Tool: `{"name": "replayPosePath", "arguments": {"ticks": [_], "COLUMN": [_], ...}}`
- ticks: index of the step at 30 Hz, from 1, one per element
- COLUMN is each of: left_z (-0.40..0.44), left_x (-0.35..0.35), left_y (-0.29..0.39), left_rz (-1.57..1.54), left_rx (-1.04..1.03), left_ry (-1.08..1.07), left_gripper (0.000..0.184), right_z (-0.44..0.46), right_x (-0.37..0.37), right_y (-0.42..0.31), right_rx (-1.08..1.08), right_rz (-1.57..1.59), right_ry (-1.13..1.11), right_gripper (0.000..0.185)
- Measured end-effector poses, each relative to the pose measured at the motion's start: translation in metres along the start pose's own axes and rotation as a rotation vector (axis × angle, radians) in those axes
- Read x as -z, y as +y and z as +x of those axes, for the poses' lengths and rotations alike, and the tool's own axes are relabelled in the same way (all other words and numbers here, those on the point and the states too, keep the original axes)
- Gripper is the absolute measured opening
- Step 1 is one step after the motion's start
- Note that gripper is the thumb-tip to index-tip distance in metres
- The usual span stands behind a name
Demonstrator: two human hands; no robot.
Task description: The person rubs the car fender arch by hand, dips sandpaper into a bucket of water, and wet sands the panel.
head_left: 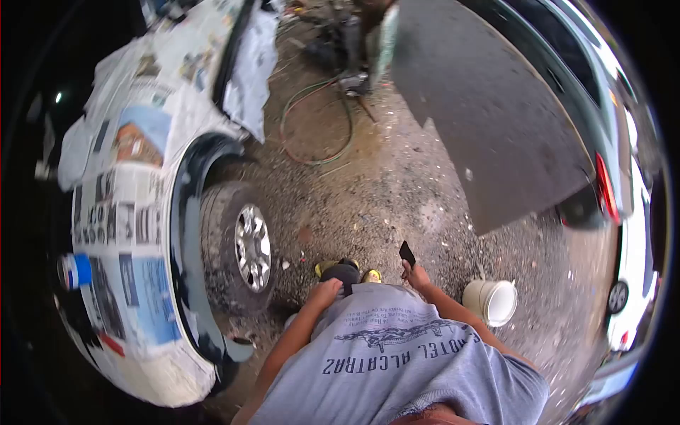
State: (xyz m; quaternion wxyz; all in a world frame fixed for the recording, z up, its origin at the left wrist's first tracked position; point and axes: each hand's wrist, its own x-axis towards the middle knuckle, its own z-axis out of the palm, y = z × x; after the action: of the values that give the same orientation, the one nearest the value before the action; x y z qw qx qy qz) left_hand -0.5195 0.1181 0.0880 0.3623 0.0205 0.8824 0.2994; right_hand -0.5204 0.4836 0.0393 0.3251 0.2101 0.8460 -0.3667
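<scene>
In the head view, ahead of your shirt [386, 358], your right hand [416, 275] is gripping a black flat piece [406, 252] by its near end, the far end jutting free over the gravel ground [375, 202]. Judgement: likely light, thin, fairly stiff; slipperiness uncertain. That near end is offering a sound hold, thumb and fingers across the faces. Your left hand [326, 292] is hovering or resting at the shirt front; I cannot tell whether it is holding anything. Surroundings: a wheel [253, 248] and newspaper-covered bodywork [134, 212] are standing leftward; a white bucket [481, 297] is sitting beside your right forearm. Ahead, a looped hose [350, 134] is lying underfoot, and a large dark sheet [489, 113] is obstructing the forward right.
</scene>
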Motion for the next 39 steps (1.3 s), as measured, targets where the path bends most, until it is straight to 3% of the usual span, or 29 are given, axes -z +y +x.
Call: {"name": "replayPosePath", "arguments": {"ticks": [2,5,9,10,12,15,19,23,24,29,31,32,34,35,37,39], "left_z": [-0.007,-0.028,-0.045,-0.045,-0.049,-0.050,-0.059,-0.030,-0.043,-0.018,0.006,0.011,0.013,0.033,0.080,0.113], "left_x": [0.009,0.027,0.049,0.053,0.043,0.024,0.004,-0.039,-0.030,-0.070,-0.091,-0.090,-0.079,-0.089,-0.118,-0.126], "left_y": [-0.011,-0.018,-0.025,-0.024,-0.029,-0.036,-0.032,-0.025,-0.014,0.011,0.021,0.025,0.028,0.023,0.001,-0.037], "left_rz": [-0.224,-0.426,-0.521,-0.532,-0.562,-0.662,-0.805,-0.812,-0.865,-1.018,-1.018,-1.238,-1.677,-1.583,-1.331,-1.359], "left_rx": [-0.045,-0.053,0.020,0.024,0.045,0.110,0.070,0.143,0.186,0.331,0.328,0.357,0.390,0.438,0.531,0.670], "left_ry": [0.032,0.092,0.145,0.145,0.201,0.302,0.474,0.475,0.469,0.605,0.696,0.677,0.607,0.825,1.216,1.254], "left_gripper": [0.043,0.041,0.041,0.040,0.040,0.039,0.036,0.033,0.033,0.033,0.034,0.034,0.033,0.033,0.033,0.035], "right_z": [0.007,0.051,0.071,0.077,0.060,0.049,0.067,0.083,0.062,0.141,0.180,0.143,0.175,0.177,0.223,0.256], "right_x": [-0.011,-0.043,-0.033,-0.022,0.001,0.006,0.021,0.015,0.010,-0.020,-0.032,-0.034,-0.035,-0.039,-0.057,-0.091], "right_y": [-0.028,-0.034,-0.095,-0.113,-0.157,-0.206,-0.243,-0.290,-0.315,-0.326,-0.326,-0.349,-0.344,-0.345,-0.344,-0.344], "right_rx": [0.092,0.120,0.280,0.211,0.269,0.483,0.388,0.487,0.392,0.564,0.492,0.505,0.608,0.609,0.165,0.257], "right_rz": [0.020,-0.258,-0.456,-0.478,-0.276,-0.114,-0.304,-0.447,-0.468,-0.824,-1.066,-1.137,-1.087,-1.051,-1.059,-1.040], "right_ry": [-0.047,0.065,0.115,-0.004,-0.075,-0.122,-0.271,-0.394,-0.451,-0.684,-0.678,-0.730,-0.809,-0.840,-0.836,-0.902], "right_gripper": [0.090,0.093,0.095,0.090,0.086,0.086,0.084,0.081,0.076,0.070,0.068,0.066,0.056,0.052,0.036,0.033]}}
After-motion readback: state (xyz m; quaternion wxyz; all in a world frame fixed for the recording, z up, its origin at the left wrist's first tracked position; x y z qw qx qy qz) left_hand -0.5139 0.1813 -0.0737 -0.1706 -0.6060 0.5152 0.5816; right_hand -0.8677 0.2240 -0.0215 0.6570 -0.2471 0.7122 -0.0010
